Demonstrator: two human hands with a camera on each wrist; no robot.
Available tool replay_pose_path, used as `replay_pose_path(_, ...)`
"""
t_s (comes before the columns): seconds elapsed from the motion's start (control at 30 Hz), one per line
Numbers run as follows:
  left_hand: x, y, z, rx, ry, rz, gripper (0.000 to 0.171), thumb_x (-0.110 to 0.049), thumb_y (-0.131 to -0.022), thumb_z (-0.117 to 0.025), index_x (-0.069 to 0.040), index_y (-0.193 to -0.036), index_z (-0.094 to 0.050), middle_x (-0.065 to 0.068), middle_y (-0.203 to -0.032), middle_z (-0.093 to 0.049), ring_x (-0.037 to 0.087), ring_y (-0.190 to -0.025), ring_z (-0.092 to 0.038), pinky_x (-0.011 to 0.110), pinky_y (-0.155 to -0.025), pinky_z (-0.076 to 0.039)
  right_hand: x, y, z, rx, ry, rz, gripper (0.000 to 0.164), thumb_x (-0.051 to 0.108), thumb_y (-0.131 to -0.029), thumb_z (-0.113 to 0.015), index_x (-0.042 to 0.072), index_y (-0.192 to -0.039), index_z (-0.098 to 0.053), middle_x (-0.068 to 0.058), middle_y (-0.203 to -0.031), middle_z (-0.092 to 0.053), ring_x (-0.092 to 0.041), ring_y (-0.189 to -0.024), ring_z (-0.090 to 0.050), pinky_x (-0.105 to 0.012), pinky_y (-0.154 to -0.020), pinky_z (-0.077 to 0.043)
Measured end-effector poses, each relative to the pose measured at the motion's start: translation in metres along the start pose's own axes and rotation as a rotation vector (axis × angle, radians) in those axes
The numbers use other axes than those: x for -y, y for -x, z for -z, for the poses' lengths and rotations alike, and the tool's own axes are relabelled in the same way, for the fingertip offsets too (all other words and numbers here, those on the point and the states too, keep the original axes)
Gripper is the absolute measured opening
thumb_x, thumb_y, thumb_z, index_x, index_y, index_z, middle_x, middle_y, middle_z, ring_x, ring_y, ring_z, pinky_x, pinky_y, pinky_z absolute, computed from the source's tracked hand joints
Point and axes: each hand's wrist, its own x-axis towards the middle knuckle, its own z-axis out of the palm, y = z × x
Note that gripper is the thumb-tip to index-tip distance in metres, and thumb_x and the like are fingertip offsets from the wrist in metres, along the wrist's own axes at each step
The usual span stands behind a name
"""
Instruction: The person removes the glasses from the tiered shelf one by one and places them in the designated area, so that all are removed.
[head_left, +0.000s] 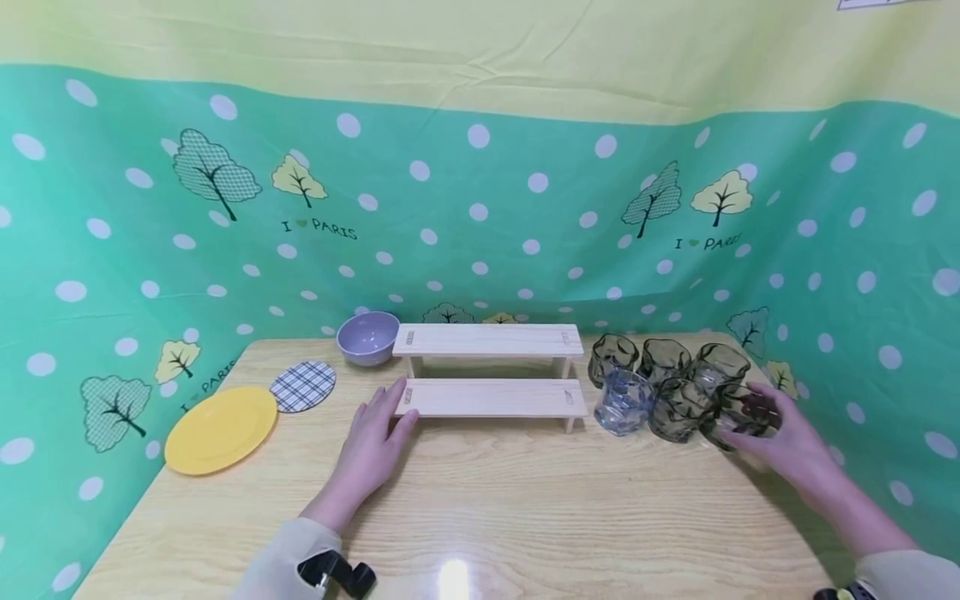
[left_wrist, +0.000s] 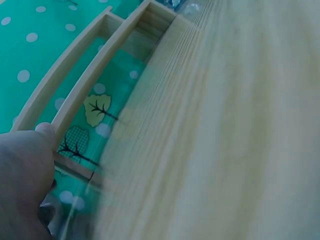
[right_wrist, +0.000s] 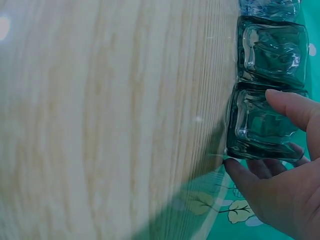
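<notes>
A two-tier pale wooden shelf (head_left: 491,398) stands at the middle of the table. My left hand (head_left: 372,437) holds the left end of its lower tier, with the thumb at the front corner and the fingers at the rear one. In the left wrist view, that thumb (left_wrist: 46,131) lies against the board's front edge. On the right, my right hand (head_left: 787,433) grips a smoky dark drinking glass (right_wrist: 265,120) between thumb and fingers. This glass sits at the front right of a cluster. Next to it is another dark glass (head_left: 681,410), with a bluish glass (head_left: 625,402) beyond.
Several more dark glasses (head_left: 665,360) form the cluster's back row. Left of the shelf are a purple bowl (head_left: 369,340), a checked round mat (head_left: 303,387) and a yellow oval plate (head_left: 221,431). A green dotted cloth (head_left: 480,242) hangs behind the wooden table (head_left: 525,508).
</notes>
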Motion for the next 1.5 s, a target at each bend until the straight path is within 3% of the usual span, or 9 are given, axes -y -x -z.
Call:
replay_pose_path(0.17,0.002,-0.012,0.002,0.006,-0.035,0.009,0.065,-0.034,-0.118,-0.053,-0.004,-0.172,-0.034,0.023,-0.174,-0.038,0.051,-0.163,-0.025,0.069,-0.133,-0.01,0.001,0.0,-0.001,-0.002,0.016,0.013,0.126,0.041,-0.097,-0.088,0.015,-0.177,0.006,-0.041,-0.174,0.011,-0.079,-0.148,-0.006,-0.097,-0.103,-0.02)
replay_pose_path(0.27,0.002,-0.019,0.001,0.0,-0.067,0.0,0.065,-0.034,-0.118,-0.055,-0.004,-0.172,-0.036,0.022,-0.173,-0.039,0.05,-0.163,-0.026,0.069,-0.133,-0.012,0.002,0.0,-0.002,-0.006,0.007,0.036,0.125,0.04,-0.098,-0.087,0.014,-0.177,0.007,-0.042,-0.175,0.003,-0.077,-0.146,-0.021,-0.093,-0.106,-0.026)
replay_pose_path(0.37,0.0,-0.024,0.0,-0.015,-0.106,-0.019,0.065,-0.035,-0.117,-0.058,-0.002,-0.17,-0.04,0.022,-0.172,-0.042,0.05,-0.162,-0.03,0.07,-0.132,-0.014,0.004,0.001,-0.001,-0.022,0.009,0.045,0.125,0.04,-0.099,-0.086,0.017,-0.177,0.008,-0.036,-0.177,0.011,-0.078,-0.144,-0.023,-0.093,-0.106,-0.026)
replay_pose_path(0.5,-0.003,-0.027,-0.002,-0.036,-0.153,-0.026,0.065,-0.036,-0.115,-0.061,-0.001,-0.168,-0.043,0.023,-0.17,-0.045,0.051,-0.159,-0.034,0.072,-0.131,-0.017,0.006,0.002,-0.001,-0.042,0.0,0.063,0.123,0.038,-0.099,-0.087,0.019,-0.177,0.006,-0.021,-0.175,0.032,-0.08,-0.148,-0.003,-0.095,-0.108,-0.012)
replay_pose_path(0.6,-0.004,-0.027,-0.002,-0.044,-0.17,-0.018,0.066,-0.037,-0.115,-0.061,-0.001,-0.168,-0.043,0.023,-0.169,-0.046,0.052,-0.159,-0.035,0.073,-0.131,-0.016,0.009,0.003,-0.003,-0.048,-0.01,0.089,0.123,0.037,-0.098,-0.087,0.019,-0.178,0.005,-0.018,-0.174,0.034,-0.078,-0.149,0.005,-0.094,-0.109,-0.006)
replay_pose_path(0.83,-0.002,-0.026,-0.001,-0.022,-0.19,-0.01,0.067,-0.039,-0.115,-0.06,-0.002,-0.169,-0.041,0.024,-0.172,-0.042,0.051,-0.161,-0.031,0.074,-0.13,-0.015,0.022,0.006,-0.009,-0.084,0.066,0.166,0.123,0.036,-0.098,-0.088,0.011,-0.177,0.002,-0.037,-0.177,-0.006,-0.078,-0.148,-0.014,-0.094,-0.109,-0.016)
replay_pose_path(1.0,-0.003,-0.022,0.003,-0.007,-0.242,-0.019,0.072,-0.044,-0.116,-0.056,-0.002,-0.171,-0.036,0.023,-0.175,-0.034,0.05,-0.163,-0.026,0.074,-0.131,-0.011,0.037,0.003,-0.014,-0.164,0.215,0.293,0.12,0.034,-0.096,-0.09,0.005,-0.177,-0.006,-0.042,-0.174,-0.011,-0.077,-0.15,-0.011,-0.096,-0.108,-0.012)
replay_pose_path(1.2,-0.01,-0.018,0.011,-0.02,-0.325,-0.077,0.074,-0.048,-0.115,-0.057,-0.004,-0.171,-0.037,0.019,-0.178,-0.03,0.044,-0.166,-0.021,0.071,-0.133,-0.004,0.06,-0.001,-0.032,-0.251,0.345,0.474,0.115,0.029,-0.092,-0.092,0.001,-0.175,-0.018,-0.042,-0.172,-0.021,-0.072,-0.151,-0.022,-0.089,-0.118,-0.013)
replay_pose_path(1.5,-0.021,-0.019,0.017,-0.031,-0.384,-0.154,0.075,-0.045,-0.112,-0.064,-0.007,-0.171,-0.038,0.017,-0.178,-0.032,0.043,-0.166,-0.021,0.072,-0.132,-0.006,0.085,-0.001,-0.062,-0.267,0.426,0.566,0.104,0.032,-0.096,-0.088,-0.005,-0.171,-0.026,-0.04,-0.169,-0.028,-0.064,-0.156,-0.022,-0.069,-0.133,0.001)
